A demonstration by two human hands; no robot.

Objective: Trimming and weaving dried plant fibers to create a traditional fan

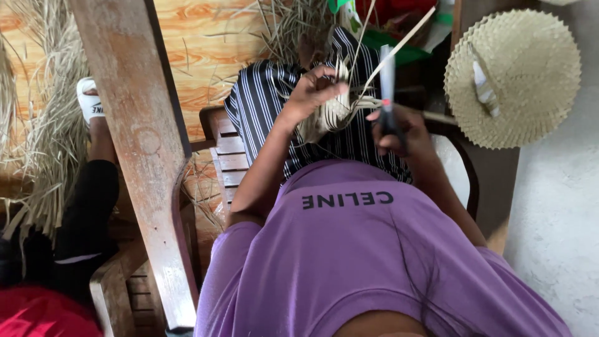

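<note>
Left hand [310,93] fingers pinch the small woven palm piece [327,115] over the lap; right hand [399,131] is wrapped around scissors [388,93]. Looks like trimming stage, so next snip needs the loose strip [399,43] held taut. Finished woven fan [513,78] lies nearby.

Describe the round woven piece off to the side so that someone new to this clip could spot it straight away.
Start at the person's purple shirt and look up and right, past the right hand gripping the scissors. On the dark wooden surface by the grey floor lies a round woven straw fan. Unlike the loose straw strips at far left, it is a finished disc with a scalloped edge.
</note>
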